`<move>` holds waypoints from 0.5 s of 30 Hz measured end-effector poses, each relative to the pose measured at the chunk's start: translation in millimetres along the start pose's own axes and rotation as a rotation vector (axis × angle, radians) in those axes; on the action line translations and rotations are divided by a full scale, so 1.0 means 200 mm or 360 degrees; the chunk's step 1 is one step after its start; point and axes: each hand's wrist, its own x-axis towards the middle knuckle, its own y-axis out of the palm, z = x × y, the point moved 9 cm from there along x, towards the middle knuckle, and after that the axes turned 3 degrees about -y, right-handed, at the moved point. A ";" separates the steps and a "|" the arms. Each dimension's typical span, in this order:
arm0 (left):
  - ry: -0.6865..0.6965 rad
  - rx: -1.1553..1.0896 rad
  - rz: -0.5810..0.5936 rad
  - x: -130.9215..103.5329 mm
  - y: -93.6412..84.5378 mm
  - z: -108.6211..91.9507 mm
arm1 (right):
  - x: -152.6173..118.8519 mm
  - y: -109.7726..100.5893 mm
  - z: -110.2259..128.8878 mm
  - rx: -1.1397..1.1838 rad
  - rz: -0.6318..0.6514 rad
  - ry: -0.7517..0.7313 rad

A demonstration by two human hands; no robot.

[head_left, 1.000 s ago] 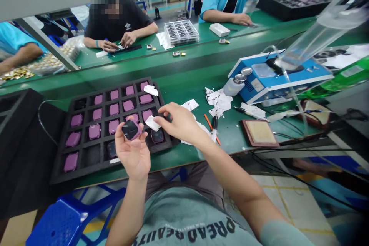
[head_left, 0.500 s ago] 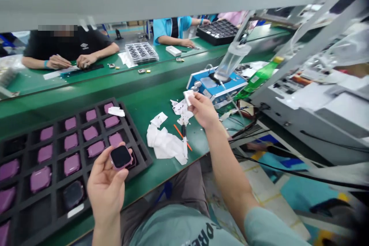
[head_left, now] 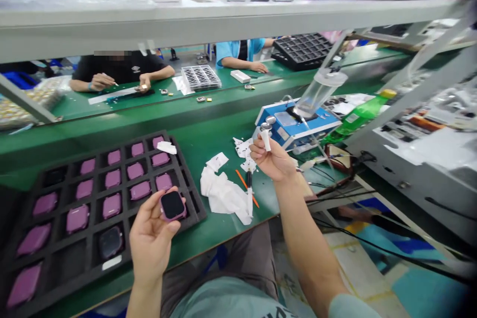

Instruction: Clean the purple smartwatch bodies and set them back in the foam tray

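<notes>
My left hand is closed round a smartwatch case with a dark square screen and a purple frame, held over the tray's near right corner. Pinched in my right hand is a small folded white wipe, close to the blue dispensing machine. A black foam tray lies at left, with several purple watch cases in its compartments and a white slip at its far right corner. Crumpled white tissue lies between my hands, beside an orange stick and a black-and-white pen-like tool.
A clear cylinder stands tilted on the blue machine. A green bottle leans to its right, above loose cables. A shelf beam crosses overhead. Across the bench, two co-workers handle parts near a clear box and a black tray.
The view has tilted up and shifted, so the bench sits lower and further right. My right hand has turned, and the wipe now points upright. My left hand still holds the watch case.
</notes>
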 end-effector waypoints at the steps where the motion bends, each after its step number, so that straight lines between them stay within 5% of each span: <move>1: -0.0005 0.0008 0.0015 0.00 0.00 0.00 | 0.00 0.01 0.00 -0.0138 -0.0007 -0.0040; 4: -0.0010 0.0027 0.0025 -0.01 0.00 0.01 | 0.03 -0.07 0.08 -0.0873 -0.0211 -0.0275; 10: -0.0018 0.0023 0.0085 0.00 0.01 0.01 | 0.18 -0.44 0.40 -0.1810 -0.0798 -0.0437; 15: -0.0055 0.0057 0.0062 0.01 0.00 0.03 | 0.33 -0.48 0.42 -0.2458 -0.0830 -0.0290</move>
